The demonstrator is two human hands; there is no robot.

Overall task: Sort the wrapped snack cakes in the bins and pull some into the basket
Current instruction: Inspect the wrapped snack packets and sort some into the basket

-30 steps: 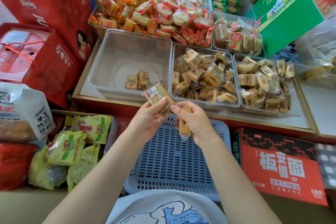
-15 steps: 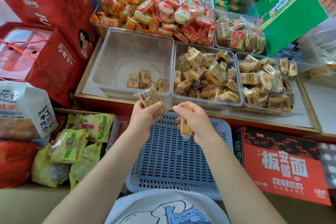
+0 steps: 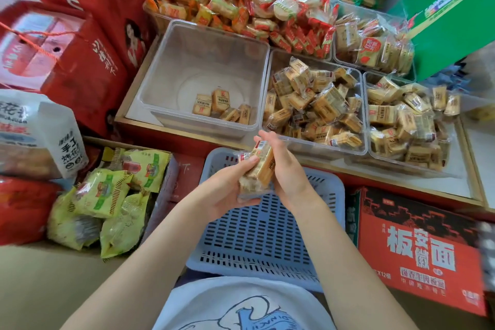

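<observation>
Directly above the blue slotted basket (image 3: 263, 233), a person's two hands met around a small stack of wrapped snack cakes (image 3: 258, 169). The left hand (image 3: 227, 191) cupped the stack from below, thumb pressed on its upper end; the right hand (image 3: 285, 169) lay flat against its far side, fingers straight. The stack's long axis ran from the palms up and away, its labelled end pointing toward the bins beyond the basket.

The step in hand appeared to be gathering cakes before releasing them into the basket, which showed no cakes inside. The next move would likely call for lowering the stack and parting the hands over the basket floor.

Just beyond the basket, on the tabletop (image 3: 428, 182), the nearly emptied clear bin (image 3: 203, 67) held a few cakes at its near corner. To its right stood a fuller middle bin (image 3: 316, 104) and a third bin (image 3: 409, 120), with heaped orange-and-red snacks (image 3: 241, 2) farther back.
</observation>
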